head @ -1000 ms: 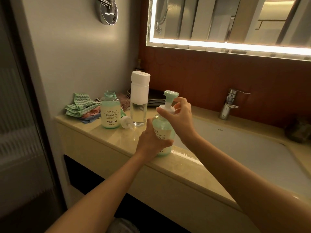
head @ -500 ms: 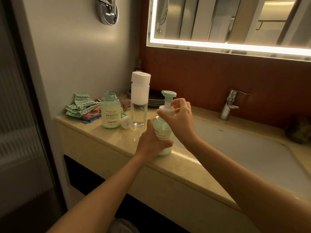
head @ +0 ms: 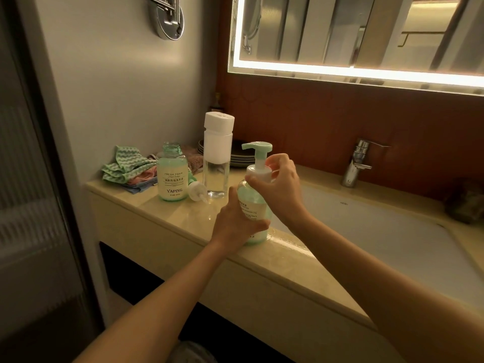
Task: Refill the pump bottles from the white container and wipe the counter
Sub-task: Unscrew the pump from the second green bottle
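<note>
At the back left corner of the counter (head: 170, 214) we find a heap of cloths (head: 125, 170), the top one green with a zigzag weave. Just right of it stands an open bottle (head: 172, 176) labelled YAPING, its threaded neck bare and pale green liquid reaching about to its shoulder. A loose pump head (head: 197, 191) lies on its side at that bottle's foot, touching or nearly touching it. Next comes the white container (head: 218, 155), upright and capped. Its upper part is white and its lower part clear, and we cannot tell whether that lower part holds clear liquid or nothing. Dark plates (head: 239, 156) are stacked behind it against the back wall.

Near the front edge, at the left rim of the basin (head: 379, 231), the pump bottle (head: 255, 205) stands upright with pale green liquid inside and its green pump fitted. The left hand (head: 237, 224) grips its body, fingers (head: 258, 226) wrapped round the lower half. The right hand (head: 281, 184) comes from above, its curled fingers closed round the white collar under the spout.

A chrome tap (head: 357, 163) stands at the basin's back edge.
</note>
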A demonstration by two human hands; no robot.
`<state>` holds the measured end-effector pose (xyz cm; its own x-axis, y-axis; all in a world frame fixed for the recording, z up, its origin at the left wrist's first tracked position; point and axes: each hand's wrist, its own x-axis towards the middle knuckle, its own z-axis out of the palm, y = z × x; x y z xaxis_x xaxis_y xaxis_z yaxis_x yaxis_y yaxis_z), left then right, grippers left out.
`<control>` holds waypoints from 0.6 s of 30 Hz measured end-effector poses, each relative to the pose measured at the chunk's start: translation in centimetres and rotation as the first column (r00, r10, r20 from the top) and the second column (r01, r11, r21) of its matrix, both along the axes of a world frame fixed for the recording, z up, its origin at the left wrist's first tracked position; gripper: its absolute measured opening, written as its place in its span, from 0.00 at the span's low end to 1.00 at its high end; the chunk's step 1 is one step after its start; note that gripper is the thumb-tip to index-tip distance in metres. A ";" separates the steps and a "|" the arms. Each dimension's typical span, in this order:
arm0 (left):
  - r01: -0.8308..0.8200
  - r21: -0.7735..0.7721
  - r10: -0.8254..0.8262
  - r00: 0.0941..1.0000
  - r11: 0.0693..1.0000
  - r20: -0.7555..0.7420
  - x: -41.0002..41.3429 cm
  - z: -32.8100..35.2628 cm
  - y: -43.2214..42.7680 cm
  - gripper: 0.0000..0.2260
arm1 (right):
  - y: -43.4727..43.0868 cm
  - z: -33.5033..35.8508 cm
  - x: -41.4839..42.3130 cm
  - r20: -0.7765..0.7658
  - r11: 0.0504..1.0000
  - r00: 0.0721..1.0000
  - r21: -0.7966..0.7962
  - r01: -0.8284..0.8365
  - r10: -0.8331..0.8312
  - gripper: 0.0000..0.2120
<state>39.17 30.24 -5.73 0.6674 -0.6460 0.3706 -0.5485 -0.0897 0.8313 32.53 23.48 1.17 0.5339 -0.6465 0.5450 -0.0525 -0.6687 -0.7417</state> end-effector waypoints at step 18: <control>0.012 0.006 -0.012 1.000 1.000 0.002 0.1 -0.1 0.1 0.39 | 0.6 -0.1 -0.4 0.006 0.989 0.992 0.077 -0.125 0.125 0.26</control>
<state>39.30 30.38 -5.87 0.6591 -0.6560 0.3679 -0.5510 -0.0882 0.8298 32.16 24.11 1.04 0.6126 -0.6152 0.4963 0.0283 -0.6104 -0.7916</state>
